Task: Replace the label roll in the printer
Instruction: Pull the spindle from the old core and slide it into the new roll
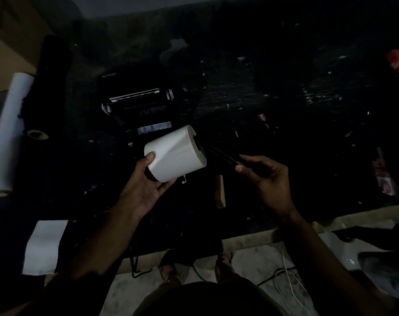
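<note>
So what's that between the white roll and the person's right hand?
In the head view, a dark spindle-like rod bridges them: one end sits in the label roll core, the other in the right hand.

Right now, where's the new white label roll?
In the head view, the white label roll sits mid-frame in the left hand, just in front of the open printer, with the black spindle held by the right hand entering its core.

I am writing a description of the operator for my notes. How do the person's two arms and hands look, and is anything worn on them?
Both forearms are bare up to the frame edge: no sleeves, gloves or watch visible. The left hand and right hand show no rings, though the dim light could hide small ones. Fingers have short nails.
</note>
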`<state>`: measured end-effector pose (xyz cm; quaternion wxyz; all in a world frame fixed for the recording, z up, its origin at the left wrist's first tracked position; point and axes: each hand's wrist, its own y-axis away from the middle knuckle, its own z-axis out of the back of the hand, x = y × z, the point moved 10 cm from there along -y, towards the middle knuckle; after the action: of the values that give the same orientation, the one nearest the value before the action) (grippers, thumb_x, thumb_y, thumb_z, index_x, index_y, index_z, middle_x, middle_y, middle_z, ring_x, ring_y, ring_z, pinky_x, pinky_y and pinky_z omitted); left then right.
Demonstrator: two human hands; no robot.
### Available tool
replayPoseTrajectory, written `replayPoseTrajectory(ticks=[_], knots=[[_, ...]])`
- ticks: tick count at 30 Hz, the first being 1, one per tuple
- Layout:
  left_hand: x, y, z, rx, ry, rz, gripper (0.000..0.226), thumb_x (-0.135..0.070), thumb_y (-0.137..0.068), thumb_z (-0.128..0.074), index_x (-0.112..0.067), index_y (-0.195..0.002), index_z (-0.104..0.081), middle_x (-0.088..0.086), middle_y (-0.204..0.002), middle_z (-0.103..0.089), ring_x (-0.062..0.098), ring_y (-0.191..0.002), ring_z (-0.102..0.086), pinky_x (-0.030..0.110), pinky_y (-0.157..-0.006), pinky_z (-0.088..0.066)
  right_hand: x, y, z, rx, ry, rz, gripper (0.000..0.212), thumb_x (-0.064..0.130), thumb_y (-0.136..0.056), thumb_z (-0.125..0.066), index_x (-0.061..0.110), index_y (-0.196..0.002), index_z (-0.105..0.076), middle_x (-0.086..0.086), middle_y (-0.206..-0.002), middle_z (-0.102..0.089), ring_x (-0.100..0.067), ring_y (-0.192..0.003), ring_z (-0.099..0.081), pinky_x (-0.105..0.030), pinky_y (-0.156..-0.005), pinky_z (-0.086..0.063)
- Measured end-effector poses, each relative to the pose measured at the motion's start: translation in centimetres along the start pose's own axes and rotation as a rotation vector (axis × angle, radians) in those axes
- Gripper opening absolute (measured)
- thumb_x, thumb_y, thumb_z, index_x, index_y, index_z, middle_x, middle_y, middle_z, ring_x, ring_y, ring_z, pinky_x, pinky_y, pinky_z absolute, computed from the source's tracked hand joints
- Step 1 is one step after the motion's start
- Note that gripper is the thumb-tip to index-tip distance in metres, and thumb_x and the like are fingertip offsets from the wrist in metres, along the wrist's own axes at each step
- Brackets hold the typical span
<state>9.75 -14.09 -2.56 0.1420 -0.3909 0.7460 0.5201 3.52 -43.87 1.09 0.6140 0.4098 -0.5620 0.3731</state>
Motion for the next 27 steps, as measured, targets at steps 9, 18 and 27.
replayPoseTrajectory(ticks=[9, 18, 27], knots=[[-1.0, -0.2, 0.5, 0.012, 0.003, -0.023, 0.113, -0.047, -0.028, -0.101, -0.022, -0.131, -0.063, 0.005, -0.122, -0.074, 0.022, -0.1, -0.077, 0.038, -0.076, -0.063, 4.1, -2.5, -0.5, 0.185, 0.222, 0.105, 0.027, 0.007, -0.077, -0.085, 0.009, -0.104, -0.079, 0.005, -0.104, -0.079, -0.008, -0.099, -0.074, -0.02, -0.092, -0.055], [-1.4, 0.1, 0.1, 0.004, -0.039, -0.088, 0.053, -0.037, -0.071, -0.082, -0.023, -0.119, -0.065, 0.0, -0.104, -0.079, 0.021, -0.1, -0.075, 0.037, -0.076, -0.064, 7.6, -5.9, -3.6, 0.218, 0.287, 0.165, 0.043, 0.006, -0.08, -0.082, 0.011, -0.122, -0.072, 0.001, -0.1, -0.075, 0.004, -0.092, -0.068, -0.011, -0.09, -0.05], [-0.9, 0.5, 0.8, -0.027, -0.037, -0.124, 0.031, -0.036, -0.092, -0.066, -0.023, -0.12, -0.064, -0.002, -0.099, -0.081, 0.021, -0.103, -0.074, 0.038, -0.083, -0.062, 2.7, -2.1, -8.9, 0.056, -0.049, 0.035, 0.02, -0.005, -0.08, -0.078, -0.004, -0.1, -0.078, -0.012, -0.097, -0.078, -0.015, -0.089, -0.074, -0.027, -0.086, -0.059]])
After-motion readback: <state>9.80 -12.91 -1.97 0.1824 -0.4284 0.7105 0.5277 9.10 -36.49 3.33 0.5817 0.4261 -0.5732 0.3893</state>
